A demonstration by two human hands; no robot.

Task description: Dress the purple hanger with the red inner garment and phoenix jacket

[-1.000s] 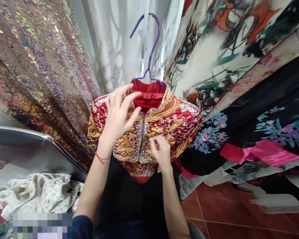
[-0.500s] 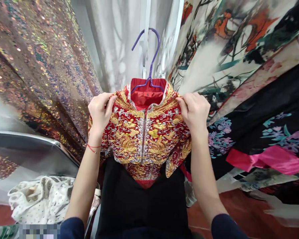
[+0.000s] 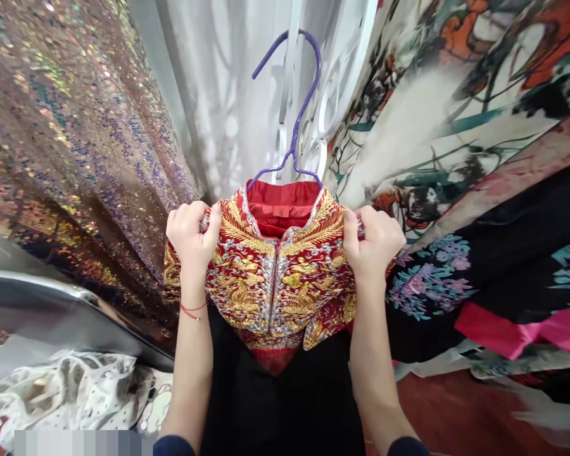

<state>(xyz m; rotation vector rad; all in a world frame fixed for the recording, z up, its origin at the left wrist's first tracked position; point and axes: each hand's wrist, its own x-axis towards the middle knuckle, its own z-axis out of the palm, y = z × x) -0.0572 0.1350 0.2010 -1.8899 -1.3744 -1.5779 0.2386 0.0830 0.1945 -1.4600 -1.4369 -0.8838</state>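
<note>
The red embroidered jacket (image 3: 278, 285) on the purple hanger (image 3: 292, 114) is gripped at its shoulders by the closed left hand (image 3: 190, 231) and right hand (image 3: 373, 240).

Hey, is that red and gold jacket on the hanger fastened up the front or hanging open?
Fastened: the red jacket front edges meet along the centre seam, with no gap below the collar.

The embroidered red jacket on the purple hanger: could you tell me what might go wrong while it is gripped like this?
The left hand and right hand clench the embroidered red jacket at both shoulders; a hard pull could snag the gold threadwork. The purple hanger shows its hook free, so the jacket might slip off. The sequin fabric hangs close and might catch the embroidery.
</note>
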